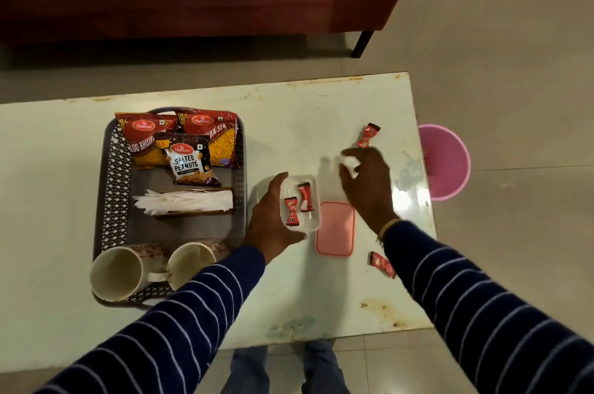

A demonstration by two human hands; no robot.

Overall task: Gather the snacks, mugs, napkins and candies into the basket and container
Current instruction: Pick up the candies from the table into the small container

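1. 2 red-wrapped candies already lie inside the small clear plastic container, a little right of the middle of the frame; 2 more are on the pale glossy table outside it.
2. The left hand is clamped on the left side of the container, with the thumb at its upper edge and the fingers under its lower edge, so it holds the container steady.
3. The right hand hovers above the table with its fingers spread apart and empty; its fingertips are near the loose red candy at the upper right but do not touch it.
4. The other loose red candy lies lower right, just beside the striped right sleeve.
5. The flat pink plastic lid rests on the table, touching the right side of the container.
6. The dark perforated plastic basket, at the left of the frame, already keeps 3 snack packets, the white paper napkins and 2 cream ceramic mugs.
7. I judge that the step in hand is collecting the candies, and the basket part looks finished.
8. The next move calls for a small pinch on the crinkly wrapper of the upper right candy, then carrying it left and down into the container. After that the lower candy remains, and probably the lid.
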